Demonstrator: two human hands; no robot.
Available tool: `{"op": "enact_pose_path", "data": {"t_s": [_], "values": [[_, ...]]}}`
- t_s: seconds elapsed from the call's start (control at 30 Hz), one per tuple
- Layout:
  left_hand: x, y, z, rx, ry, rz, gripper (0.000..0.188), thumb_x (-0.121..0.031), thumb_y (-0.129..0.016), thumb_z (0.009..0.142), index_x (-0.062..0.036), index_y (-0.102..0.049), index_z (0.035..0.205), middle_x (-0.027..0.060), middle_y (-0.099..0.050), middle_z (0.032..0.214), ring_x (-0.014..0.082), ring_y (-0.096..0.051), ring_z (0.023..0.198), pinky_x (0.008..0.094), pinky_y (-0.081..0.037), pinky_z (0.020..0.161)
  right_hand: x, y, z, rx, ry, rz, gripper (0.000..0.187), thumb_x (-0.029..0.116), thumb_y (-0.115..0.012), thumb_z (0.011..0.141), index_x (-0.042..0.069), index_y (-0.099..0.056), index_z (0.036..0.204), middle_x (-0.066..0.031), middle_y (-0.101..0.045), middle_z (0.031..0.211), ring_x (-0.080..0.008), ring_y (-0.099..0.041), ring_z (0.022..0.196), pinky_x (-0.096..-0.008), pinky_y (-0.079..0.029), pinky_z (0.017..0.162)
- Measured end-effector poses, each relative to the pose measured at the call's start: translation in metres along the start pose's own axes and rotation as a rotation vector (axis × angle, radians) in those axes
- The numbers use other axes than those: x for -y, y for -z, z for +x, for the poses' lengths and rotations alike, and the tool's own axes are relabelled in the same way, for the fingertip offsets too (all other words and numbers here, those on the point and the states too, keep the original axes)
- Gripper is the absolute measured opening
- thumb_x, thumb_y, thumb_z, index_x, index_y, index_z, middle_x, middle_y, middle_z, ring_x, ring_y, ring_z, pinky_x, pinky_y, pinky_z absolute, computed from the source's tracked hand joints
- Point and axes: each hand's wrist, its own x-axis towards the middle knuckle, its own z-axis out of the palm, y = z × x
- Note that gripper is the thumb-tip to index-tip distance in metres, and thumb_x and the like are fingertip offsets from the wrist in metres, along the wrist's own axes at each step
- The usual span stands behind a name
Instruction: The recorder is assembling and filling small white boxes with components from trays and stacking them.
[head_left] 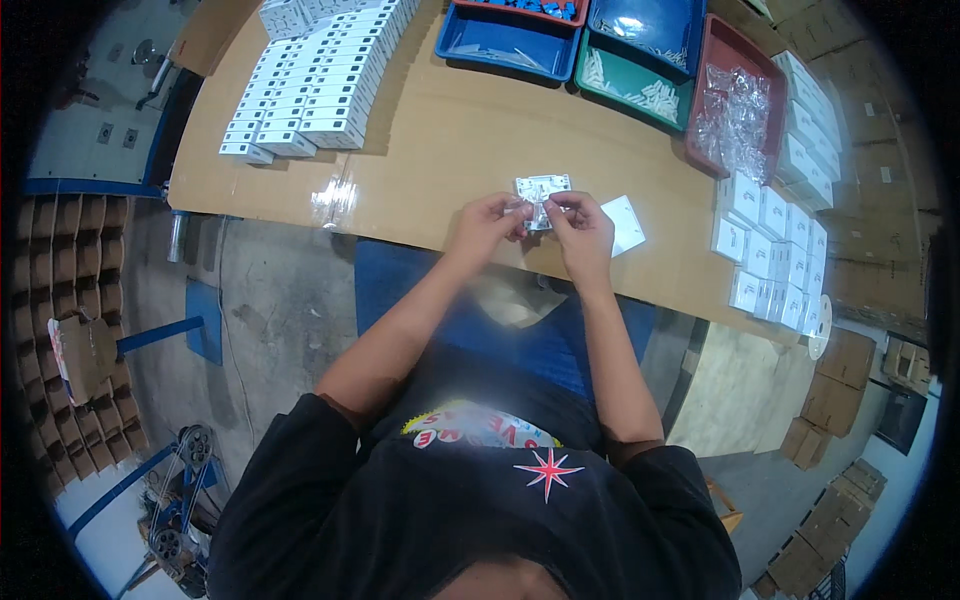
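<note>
Close to the table's near edge, both hands grip a small white plastic fitting (pixel 543 187) that looks like the back of a wall switch or socket. My left hand (pixel 492 217) pinches its left side with thumb and fingers. From the right, my right hand (pixel 582 228) is closed on the same piece, thumb and forefinger meeting near its middle. The fingers hide the fitting's lower part, and any small part between them cannot be made out. A flat white square plate (pixel 624 225) lies on the table just right of my right hand.
Stacked white boxes (pixel 310 95) stand at the far left. Blue trays (pixel 510 45), a green tray (pixel 637 90) of white parts and a red tray (pixel 700 150) of clear bags line the back. More white boxes (pixel 770 250) fill the right side of the cardboard-covered table (pixel 430 150).
</note>
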Motion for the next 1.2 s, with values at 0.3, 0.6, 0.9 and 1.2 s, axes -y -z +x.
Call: {"op": "enact_pose_path", "data": {"t_s": [0.3, 0.6, 0.9, 1.2], "values": [[0.001, 0.000, -0.001, 0.006, -0.007, -0.020, 0.021, -0.010, -0.071, 0.097, 0.0009, -0.068, 0.114, 0.0058, -0.071, 0.092, 0.0125, -0.068, 0.078, 0.0278, -0.056, 0.072, -0.001, 0.002, 0.002, 0.059, -0.041, -0.100, 0.013, 0.004, -0.073, 0.094, 0.000, -0.070, 0.105, -0.0005, -0.068, 0.086, -0.0039, -0.057, 0.067, -0.0192, -0.045, 0.060], [0.000, 0.002, 0.000, 0.013, 0.024, -0.028, 0.022, -0.011, -0.069, 0.099, 0.0008, -0.067, 0.118, 0.0070, -0.072, 0.096, 0.0127, -0.069, 0.080, 0.0271, -0.059, 0.071, -0.010, 0.002, 0.004, 0.122, -0.089, 0.007, 0.014, 0.005, -0.074, 0.094, -0.001, -0.071, 0.106, -0.0029, -0.069, 0.094, -0.0074, -0.062, 0.076, -0.0215, -0.051, 0.067], [-0.001, 0.008, 0.000, 0.059, 0.050, -0.096, 0.034, -0.027, -0.059, 0.106, 0.0024, -0.066, 0.122, 0.0094, -0.072, 0.098, 0.0158, -0.071, 0.082, 0.0286, -0.060, 0.073, -0.001, 0.004, 0.004, 0.259, 0.029, -0.304, 0.015, 0.009, -0.076, 0.093, 0.001, -0.073, 0.105, -0.0024, -0.064, 0.108, -0.0085, -0.061, 0.082, -0.0239, -0.049, 0.069], [-0.013, -0.001, -0.005, 0.044, 0.075, -0.092, 0.037, -0.027, -0.054, 0.109, 0.0035, -0.065, 0.126, 0.0131, -0.072, 0.105, 0.0195, -0.074, 0.085, 0.0308, -0.061, 0.074, -0.009, 0.007, 0.006, 0.159, -0.031, -0.042, 0.012, 0.004, -0.073, 0.093, 0.002, -0.069, 0.104, -0.0025, -0.069, 0.098, -0.0074, -0.061, 0.078, -0.0207, -0.048, 0.069]]}}
